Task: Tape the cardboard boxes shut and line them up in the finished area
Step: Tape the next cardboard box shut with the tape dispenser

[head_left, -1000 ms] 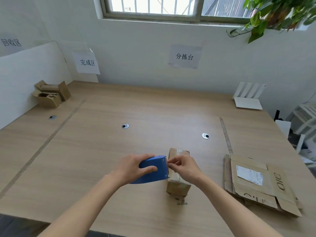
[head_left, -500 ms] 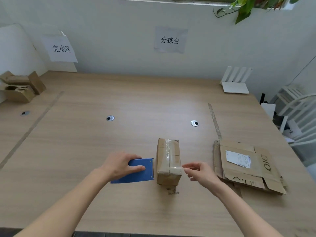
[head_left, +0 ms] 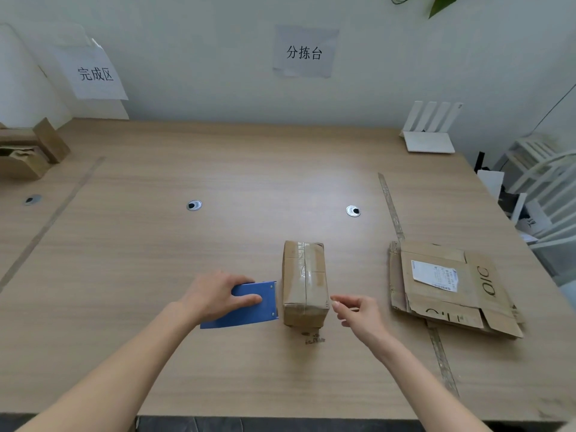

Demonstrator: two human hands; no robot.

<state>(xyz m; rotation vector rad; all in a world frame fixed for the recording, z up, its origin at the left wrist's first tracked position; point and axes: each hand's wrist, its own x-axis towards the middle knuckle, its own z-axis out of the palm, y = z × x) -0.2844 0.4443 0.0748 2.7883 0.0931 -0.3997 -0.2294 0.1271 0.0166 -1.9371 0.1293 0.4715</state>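
Note:
A small brown cardboard box (head_left: 304,282) stands on the wooden table (head_left: 218,169), with clear tape running along its top seam. Just left of it lies a blue tape dispenser (head_left: 249,305), which my left hand (head_left: 215,291) grips from above. My right hand (head_left: 355,310) hovers just right of the box's near corner, fingers loosely curled, thumb and forefinger close together, apart from the box. Whether it pinches a strip of tape cannot be made out. A paper sign (head_left: 95,73) on the wall marks the finished area at the far left.
Flattened cardboard (head_left: 448,285) with a shipping label lies at the right. Open empty boxes (head_left: 28,151) sit at the far left edge. A white router (head_left: 430,132) stands at the back right. Tape lines (head_left: 392,210) divide the tabletop. White chairs (head_left: 548,194) stand beyond the right edge.
The dispenser came down from beside the box top onto the table at its left. My right hand left the box top and dropped to its right side. The view tilted down.

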